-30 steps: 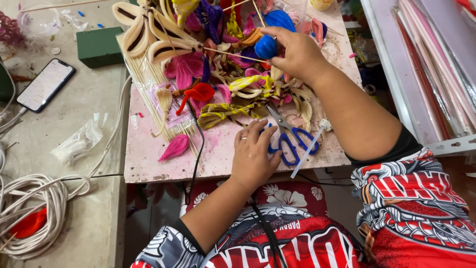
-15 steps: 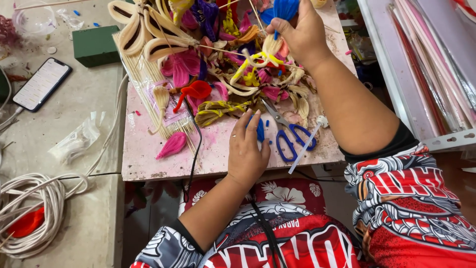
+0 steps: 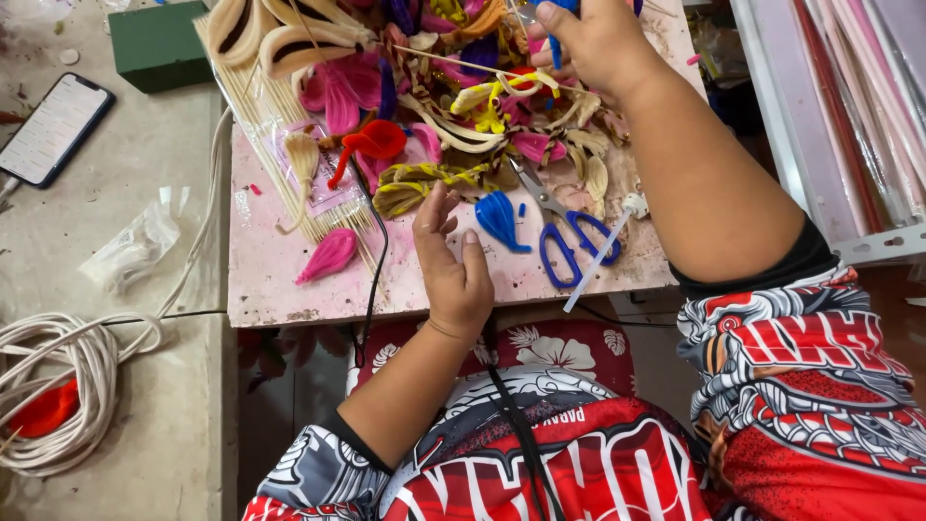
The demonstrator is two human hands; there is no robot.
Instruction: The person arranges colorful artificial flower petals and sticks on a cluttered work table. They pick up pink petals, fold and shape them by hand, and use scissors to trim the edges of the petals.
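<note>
My left hand [image 3: 455, 268] rests on the pink board [image 3: 289, 280] with its fingers apart, holding nothing. A loose blue petal [image 3: 502, 220] lies just right of its fingertips. Blue-handled scissors [image 3: 569, 241] lie beyond the petal, beside a white stick [image 3: 596, 265]. At the board's far edge my right hand [image 3: 593, 43] is closed around a blue flower piece [image 3: 555, 50], partly hidden by the fingers. Under that hand lies a heap of pink, yellow, purple and cream petals [image 3: 453, 106], with a red one [image 3: 371, 143] at its near left.
A bundle of thin pale sticks [image 3: 289, 183] and a pink petal [image 3: 330, 256] lie on the board's left. On the grey table are a phone [image 3: 53, 127], a green block [image 3: 159, 46], a plastic bag [image 3: 135, 246] and coiled white cord [image 3: 58, 386]. Wrapped rolls [image 3: 858, 96] fill a rack at right.
My right hand has lifted the blue piece toward the far edge. A blue petal now lies by the scissors. My left hand came off the scissors and spread its fingers.
</note>
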